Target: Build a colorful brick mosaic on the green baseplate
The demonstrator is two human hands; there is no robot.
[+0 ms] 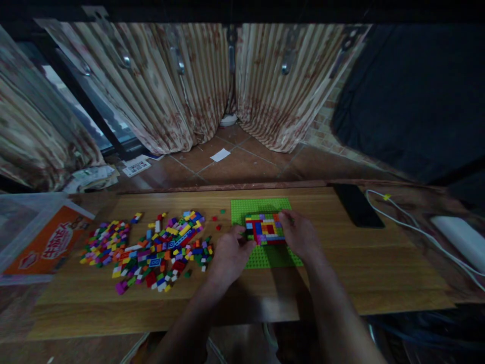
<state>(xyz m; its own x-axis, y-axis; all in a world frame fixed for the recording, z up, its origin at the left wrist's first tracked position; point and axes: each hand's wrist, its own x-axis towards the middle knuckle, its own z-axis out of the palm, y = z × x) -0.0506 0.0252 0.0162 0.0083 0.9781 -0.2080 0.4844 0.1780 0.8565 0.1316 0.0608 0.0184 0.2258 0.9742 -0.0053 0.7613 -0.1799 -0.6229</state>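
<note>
Both our hands at the brick block on the green baseplate

Our left hand (230, 251) grips the left edge of the multicoloured brick block (265, 228), fingers curled narrow against it; our right hand (299, 235) clasps its right edge the same way. The block sits on the green baseplate (261, 210), near its middle. Left of the baseplate lies a scatter of loose bricks (151, 247); right of it, a black phone (358, 205) and a white cable (417, 230).

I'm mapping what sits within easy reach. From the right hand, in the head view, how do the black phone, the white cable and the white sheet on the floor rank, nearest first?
From the right hand:
1. Black phone, to its right on the table.
2. White cable, farther right, past the phone.
3. White sheet, on the floor beyond the table.
</note>
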